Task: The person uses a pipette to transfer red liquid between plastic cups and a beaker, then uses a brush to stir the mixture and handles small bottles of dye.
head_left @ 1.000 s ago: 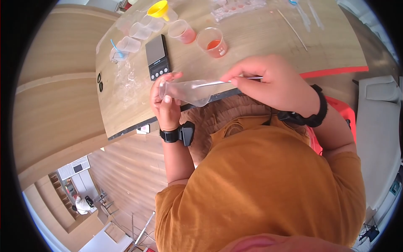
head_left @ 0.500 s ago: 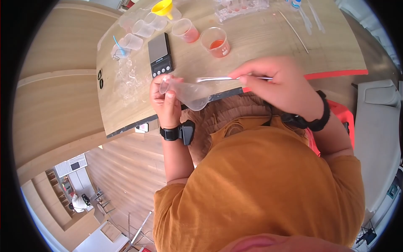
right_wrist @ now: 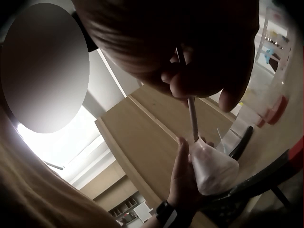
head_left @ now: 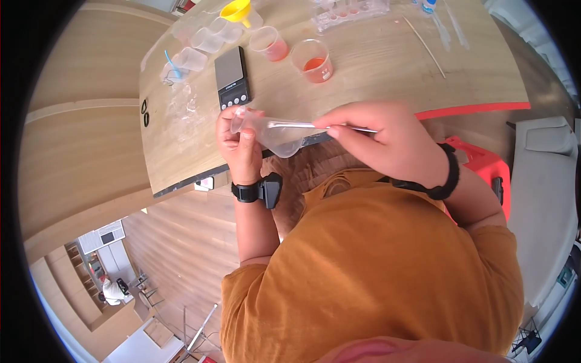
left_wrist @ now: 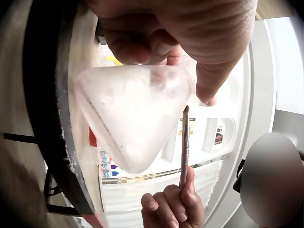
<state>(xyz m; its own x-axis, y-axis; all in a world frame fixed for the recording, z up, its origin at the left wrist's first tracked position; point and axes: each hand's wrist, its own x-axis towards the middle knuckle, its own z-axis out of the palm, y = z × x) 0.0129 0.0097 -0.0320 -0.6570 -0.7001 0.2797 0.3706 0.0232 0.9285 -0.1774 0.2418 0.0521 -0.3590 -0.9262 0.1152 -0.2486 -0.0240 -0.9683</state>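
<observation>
Milky-white and translucent, the conical flask (head_left: 281, 138) is held tilted above the table's near edge, mouth toward the left edge. The left hand (head_left: 236, 145) grips it at the neck; the right hand (head_left: 390, 142) pinches a slim metal rod (head_left: 293, 124) between thumb and fingers. The rod's tip lies at the flask's neck end; contact with the wall cannot be confirmed.

Working guidance: hold the neck firmly without squeezing, since the wall probably flexes. Guide the rod with light finger pressure and align its tip by sight before applying force. Maintaining a steady tilt should limit slips.

The wooden table (head_left: 375, 54) has black and red trim along its near edge. A digital pocket scale (head_left: 230, 66) lies just beyond the left hand. Farther in stand two cups of orange-red liquid (head_left: 318, 71). Near the far edge are a yellow funnel (head_left: 236, 10) and a test-tube rack (head_left: 351, 21). A thin wooden stick (head_left: 425, 48) lies toward the right edge; two black loops (head_left: 146, 120) lie by the left edge.

Around the table: wood-look floor (head_left: 175, 242), a grey sofa (head_left: 544, 163) beyond the right edge, and a distant person in white (head_left: 112, 291).
</observation>
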